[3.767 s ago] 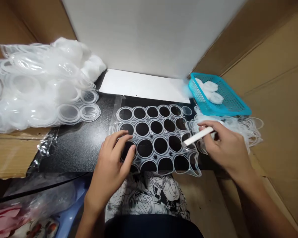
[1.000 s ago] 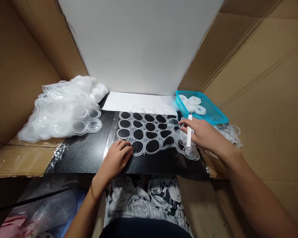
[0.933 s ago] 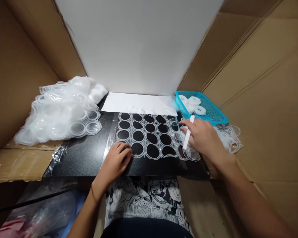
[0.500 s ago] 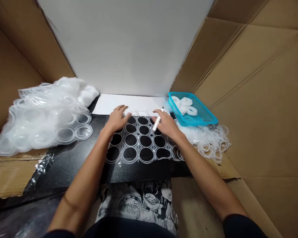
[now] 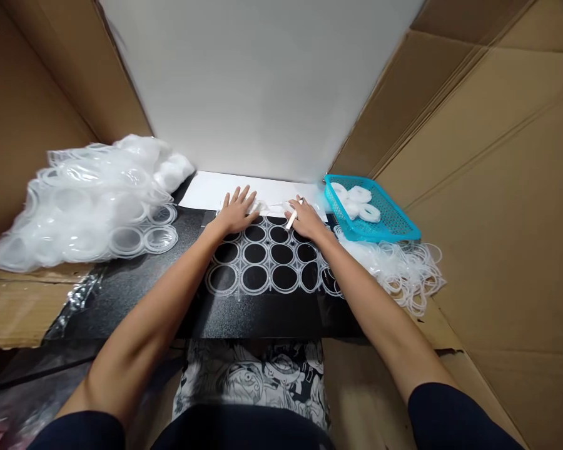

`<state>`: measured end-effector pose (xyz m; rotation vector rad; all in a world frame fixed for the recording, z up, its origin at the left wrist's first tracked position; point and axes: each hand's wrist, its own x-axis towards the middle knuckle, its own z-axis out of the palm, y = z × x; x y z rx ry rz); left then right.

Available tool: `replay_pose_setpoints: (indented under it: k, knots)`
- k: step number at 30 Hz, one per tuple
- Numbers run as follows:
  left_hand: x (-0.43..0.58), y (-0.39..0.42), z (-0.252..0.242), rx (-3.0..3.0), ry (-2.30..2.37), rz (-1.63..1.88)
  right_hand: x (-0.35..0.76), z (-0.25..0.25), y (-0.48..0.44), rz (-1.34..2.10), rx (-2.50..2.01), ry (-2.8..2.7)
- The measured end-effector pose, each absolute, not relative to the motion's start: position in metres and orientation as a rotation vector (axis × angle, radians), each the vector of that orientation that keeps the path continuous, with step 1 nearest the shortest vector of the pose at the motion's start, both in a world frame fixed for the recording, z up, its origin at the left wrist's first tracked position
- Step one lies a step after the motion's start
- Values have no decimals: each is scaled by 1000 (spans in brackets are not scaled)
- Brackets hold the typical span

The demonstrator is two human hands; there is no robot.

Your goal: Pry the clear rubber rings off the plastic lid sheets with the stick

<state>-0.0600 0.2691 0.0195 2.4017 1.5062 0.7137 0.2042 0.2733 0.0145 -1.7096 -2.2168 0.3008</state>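
A clear plastic sheet (image 5: 270, 265) with rows of round, white-rimmed shapes lies flat on the black tabletop (image 5: 145, 294). My left hand (image 5: 237, 211) rests flat at its far left edge, fingers spread. At the far right part of the sheet, my right hand (image 5: 308, 220) has its fingers curled round a slim white pen-like tool (image 5: 291, 220); its tip is too small to make out. Behind the sheet, a strip of white paper (image 5: 206, 189) runs along the wall, and crumpled clear plastic lies between my hands.
At the left is a large heap of ringed plastic sheets (image 5: 84, 206). A blue basket (image 5: 396, 232) with several white ring bundles (image 5: 359, 195) stands at the right, beside a tangle of thin plastic offcuts (image 5: 403, 269). Cardboard walls (image 5: 497, 187) enclose both sides.
My left hand has moved slightly right and flattened onto the sheet. My right hand, still holding the white tool, has settled lower over the far edge. The view has shifted a little.
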Motion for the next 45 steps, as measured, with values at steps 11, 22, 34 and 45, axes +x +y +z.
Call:
replay_pose_setpoints:
  k: [11, 22, 34, 45]
  knots:
    - [-73, 29, 1, 2366, 1493, 812, 161, 28, 131, 1359, -1034, -2045]
    - [-68, 42, 5, 2487, 1480, 831, 153, 30, 116, 1170, -1012, -2094]
    - [-64, 22, -3, 2487, 1464, 786, 149, 10, 100, 1120, -1070, -1934]
    - [-62, 21, -4, 2516, 1491, 778, 148, 9, 98, 1080, -1081, -1975]
